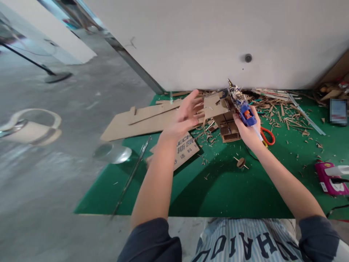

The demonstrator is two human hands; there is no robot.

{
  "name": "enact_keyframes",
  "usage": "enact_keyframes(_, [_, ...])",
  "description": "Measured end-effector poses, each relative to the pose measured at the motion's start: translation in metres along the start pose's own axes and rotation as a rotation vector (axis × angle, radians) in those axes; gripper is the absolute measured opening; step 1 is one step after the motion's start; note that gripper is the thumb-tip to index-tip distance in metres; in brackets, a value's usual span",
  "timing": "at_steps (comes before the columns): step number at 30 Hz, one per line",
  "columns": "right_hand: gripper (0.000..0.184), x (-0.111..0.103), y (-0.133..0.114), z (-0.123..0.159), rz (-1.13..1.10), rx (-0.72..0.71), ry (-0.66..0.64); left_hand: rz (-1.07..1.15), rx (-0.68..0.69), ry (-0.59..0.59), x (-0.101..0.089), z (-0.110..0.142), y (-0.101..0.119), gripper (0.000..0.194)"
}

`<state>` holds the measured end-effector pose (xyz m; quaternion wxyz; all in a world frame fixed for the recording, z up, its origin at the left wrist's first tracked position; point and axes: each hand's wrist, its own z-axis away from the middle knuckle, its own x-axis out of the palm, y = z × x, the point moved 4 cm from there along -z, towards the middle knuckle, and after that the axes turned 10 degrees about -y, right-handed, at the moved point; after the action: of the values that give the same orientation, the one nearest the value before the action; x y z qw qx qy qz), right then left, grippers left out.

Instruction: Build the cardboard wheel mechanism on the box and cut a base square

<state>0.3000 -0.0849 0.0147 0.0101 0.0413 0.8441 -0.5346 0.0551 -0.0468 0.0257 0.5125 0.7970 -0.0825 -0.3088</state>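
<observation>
Right fingers (237, 118) wrap the glue gun (241, 103), long axis slanting, nozzle (229, 83) forward-left beyond them; left fingers (191, 99) spread beside the box (214, 106), contact unclear.

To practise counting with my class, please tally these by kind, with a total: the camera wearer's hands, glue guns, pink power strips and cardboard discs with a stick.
Hands: 2 (left hand, right hand)
Glue gun: 1
Pink power strip: 1
Cardboard disc with a stick: 1
Total: 5
</observation>
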Motion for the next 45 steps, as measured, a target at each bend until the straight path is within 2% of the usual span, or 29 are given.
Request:
enact_keyframes(2, [0.027,-0.001,0.000,-0.001,-0.001,0.001,-0.002,0.007,0.045,0.026,0.006,0.002,0.008,0.088])
enact_keyframes(6, [0.025,-0.002,-0.002,-0.002,0.001,-0.010,-0.002,-0.146,0.062,0.055,0.023,-0.002,0.017,0.103])
enact_keyframes(10, [0.024,-0.005,-0.003,-0.003,0.015,-0.002,0.019,-0.197,0.014,0.184,0.035,-0.013,0.016,0.095])
enact_keyframes(16, [0.022,-0.015,-0.002,-0.007,0.042,-0.021,0.051,-0.157,-0.082,0.191,0.042,-0.026,0.024,0.093])
enact_keyframes(21, [0.025,-0.026,0.002,-0.011,0.004,-0.061,0.046,-0.213,-0.066,0.254,0.044,-0.027,0.041,0.091])
enact_keyframes(27, [0.037,-0.065,-0.017,-0.029,-0.120,-0.064,0.077,-0.254,-0.006,0.272,0.052,-0.031,0.065,0.095])
enact_keyframes(31, [0.033,-0.098,-0.043,-0.036,-0.071,-0.096,-0.080,-0.291,-0.032,0.261,0.061,-0.030,0.073,0.091])
enact_keyframes(35, [0.025,-0.133,-0.057,-0.030,-0.010,-0.086,-0.246,-0.297,-0.029,0.223,0.067,-0.025,0.081,0.087])
enact_keyframes(38, [0.018,-0.157,-0.065,-0.021,0.032,-0.100,-0.290,-0.282,-0.038,0.222,0.070,-0.022,0.086,0.087])
enact_keyframes(41, [0.017,-0.171,-0.074,-0.014,0.134,-0.069,-0.324,-0.268,-0.057,0.239,0.071,-0.019,0.087,0.086])
enact_keyframes(43, [0.020,-0.173,-0.081,-0.012,0.240,-0.011,-0.361,-0.260,-0.068,0.247,0.071,-0.018,0.086,0.086])
enact_keyframes(45, [0.031,-0.173,-0.090,-0.012,0.319,0.004,-0.301,-0.265,-0.073,0.235,0.071,-0.017,0.085,0.086])
